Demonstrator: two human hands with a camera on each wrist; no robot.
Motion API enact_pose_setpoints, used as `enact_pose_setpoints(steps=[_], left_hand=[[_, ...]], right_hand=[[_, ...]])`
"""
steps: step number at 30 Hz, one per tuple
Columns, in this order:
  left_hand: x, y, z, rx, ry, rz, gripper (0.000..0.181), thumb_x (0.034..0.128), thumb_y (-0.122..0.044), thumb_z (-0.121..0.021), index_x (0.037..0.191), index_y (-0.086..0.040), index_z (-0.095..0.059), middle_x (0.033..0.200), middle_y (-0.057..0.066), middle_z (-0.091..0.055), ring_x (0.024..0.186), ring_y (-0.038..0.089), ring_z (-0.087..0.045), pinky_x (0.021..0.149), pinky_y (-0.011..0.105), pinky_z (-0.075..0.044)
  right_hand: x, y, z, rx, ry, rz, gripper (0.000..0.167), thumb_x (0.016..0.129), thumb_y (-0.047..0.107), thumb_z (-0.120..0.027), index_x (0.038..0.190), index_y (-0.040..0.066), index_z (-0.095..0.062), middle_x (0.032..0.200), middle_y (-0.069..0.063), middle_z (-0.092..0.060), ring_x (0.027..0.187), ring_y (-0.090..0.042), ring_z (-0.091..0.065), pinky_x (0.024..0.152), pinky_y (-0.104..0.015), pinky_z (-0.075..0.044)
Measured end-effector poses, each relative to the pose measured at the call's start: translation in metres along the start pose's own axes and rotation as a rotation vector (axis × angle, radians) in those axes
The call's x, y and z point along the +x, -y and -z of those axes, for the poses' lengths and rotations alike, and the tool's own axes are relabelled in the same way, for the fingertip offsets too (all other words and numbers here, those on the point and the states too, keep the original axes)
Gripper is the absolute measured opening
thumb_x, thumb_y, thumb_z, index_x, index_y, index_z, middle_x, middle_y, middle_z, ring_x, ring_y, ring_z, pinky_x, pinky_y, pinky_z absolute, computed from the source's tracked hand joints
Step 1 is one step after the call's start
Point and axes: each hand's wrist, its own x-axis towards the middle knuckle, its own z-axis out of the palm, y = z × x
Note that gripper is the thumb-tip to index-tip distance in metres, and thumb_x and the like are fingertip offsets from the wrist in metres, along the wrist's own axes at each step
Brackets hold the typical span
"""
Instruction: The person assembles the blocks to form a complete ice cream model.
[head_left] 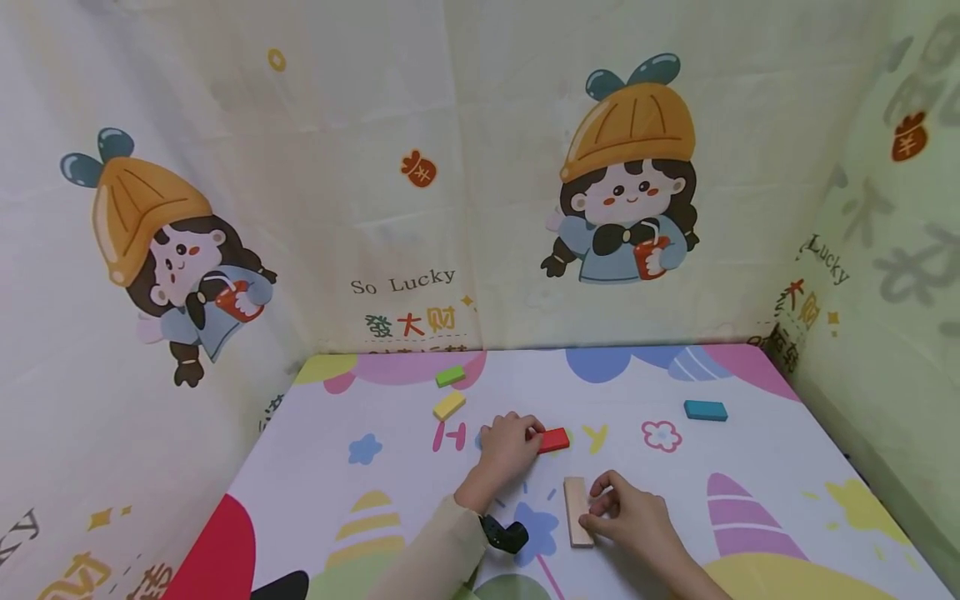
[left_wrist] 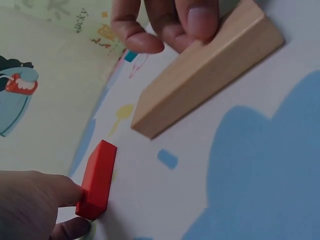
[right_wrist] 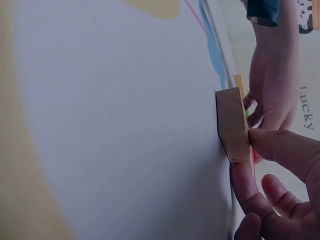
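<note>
My left hand (head_left: 512, 450) is at the left end of a red block (head_left: 555, 440), pinching that end between thumb and finger. In the left wrist view the thumb lies against the red block (left_wrist: 98, 180) and a fingertip sits just below it. Closer to me, a plain wooden block (head_left: 577, 512) lies lengthwise on the tabletop. My right hand (head_left: 630, 517) pinches it along its right side. The right wrist view has the thumb on the top of the wooden block (right_wrist: 233, 122) and a finger against its side; the other fingers curl free.
A green block (head_left: 450, 377) and a yellow block (head_left: 449, 406) lie at the back left of the printed tabletop (head_left: 300, 467). Toward the back right is a blue block (head_left: 706, 410). Printed cloth (head_left: 495, 183) hangs behind and at both sides.
</note>
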Motion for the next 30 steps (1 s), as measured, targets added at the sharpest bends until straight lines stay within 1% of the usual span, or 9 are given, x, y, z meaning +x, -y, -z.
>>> enact_pose_setpoints(steps=[3, 5, 9, 13, 18, 23, 26, 30], left_hand=[[-0.002, -0.004, -0.002, -0.003, 0.027, -0.012, 0.013, 0.0971, -0.029, -0.071, 0.108, -0.024, -0.077, 0.088, -0.004, -0.057, 0.086, 0.016, -0.048, 0.077, 0.041, -0.036], [-0.004, -0.006, -0.004, 0.002, 0.035, -0.026, 0.013, 0.0970, -0.029, -0.071, 0.107, -0.025, -0.077, 0.087, -0.004, -0.057, 0.085, 0.015, -0.048, 0.077, 0.040, -0.035], [-0.008, -0.011, -0.005, 0.015, 0.047, -0.045, 0.013, 0.0960, -0.029, -0.072, 0.107, -0.026, -0.077, 0.087, -0.005, -0.057, 0.085, 0.014, -0.047, 0.080, 0.041, -0.036], [-0.016, -0.017, -0.004, 0.038, 0.071, -0.057, 0.013, 0.0951, -0.029, -0.073, 0.107, -0.028, -0.078, 0.088, -0.006, -0.056, 0.085, 0.013, -0.047, 0.081, 0.041, -0.037], [-0.026, -0.024, -0.003, 0.084, 0.074, -0.089, 0.011, 0.0946, -0.028, -0.073, 0.105, -0.029, -0.078, 0.086, -0.006, -0.054, 0.085, 0.013, -0.045, 0.078, 0.038, -0.035], [-0.031, -0.026, -0.002, 0.111, 0.063, -0.111, 0.013, 0.0955, -0.029, -0.072, 0.108, -0.029, -0.078, 0.089, -0.005, -0.056, 0.085, 0.013, -0.045, 0.076, 0.037, -0.034], [-0.034, -0.027, 0.000, 0.119, 0.047, -0.119, 0.016, 0.0950, -0.029, -0.073, 0.110, -0.028, -0.078, 0.092, -0.004, -0.058, 0.087, 0.014, -0.046, 0.076, 0.037, -0.035], [-0.038, -0.027, 0.002, 0.124, 0.057, -0.140, 0.023, 0.0947, -0.029, -0.073, 0.117, -0.027, -0.077, 0.100, -0.002, -0.062, 0.091, 0.015, -0.050, 0.079, 0.039, -0.037]], right_hand=[[-0.001, 0.000, -0.003, 0.001, -0.008, 0.013, 0.040, 0.073, 0.030, -0.093, 0.096, 0.022, -0.060, 0.071, 0.016, -0.065, 0.061, -0.003, -0.049, 0.066, -0.026, -0.035], [-0.001, 0.000, -0.003, 0.000, -0.014, 0.019, 0.040, 0.073, 0.029, -0.093, 0.096, 0.021, -0.060, 0.071, 0.016, -0.064, 0.061, -0.002, -0.049, 0.066, -0.026, -0.035], [-0.001, 0.000, -0.004, 0.005, -0.012, 0.004, 0.040, 0.074, 0.029, -0.092, 0.096, 0.021, -0.060, 0.071, 0.016, -0.065, 0.061, -0.004, -0.049, 0.066, -0.027, -0.035], [-0.002, 0.001, -0.004, 0.015, -0.006, -0.015, 0.039, 0.074, 0.028, -0.091, 0.096, 0.021, -0.060, 0.071, 0.015, -0.065, 0.061, -0.006, -0.049, 0.065, -0.027, -0.035], [-0.002, 0.000, -0.004, 0.014, -0.006, -0.024, 0.039, 0.074, 0.028, -0.092, 0.096, 0.020, -0.060, 0.072, 0.014, -0.066, 0.062, -0.008, -0.047, 0.064, -0.027, -0.033], [0.000, 0.000, -0.004, 0.019, -0.005, -0.017, 0.039, 0.074, 0.029, -0.092, 0.095, 0.021, -0.061, 0.072, 0.014, -0.066, 0.063, -0.007, -0.046, 0.064, -0.026, -0.033], [0.000, 0.000, -0.003, 0.022, -0.010, 0.003, 0.039, 0.074, 0.030, -0.092, 0.095, 0.021, -0.061, 0.073, 0.015, -0.067, 0.062, -0.006, -0.045, 0.063, -0.026, -0.033], [-0.001, 0.001, -0.002, 0.019, -0.012, 0.000, 0.038, 0.074, 0.031, -0.092, 0.095, 0.021, -0.062, 0.073, 0.015, -0.067, 0.063, -0.005, -0.046, 0.064, -0.026, -0.034]])
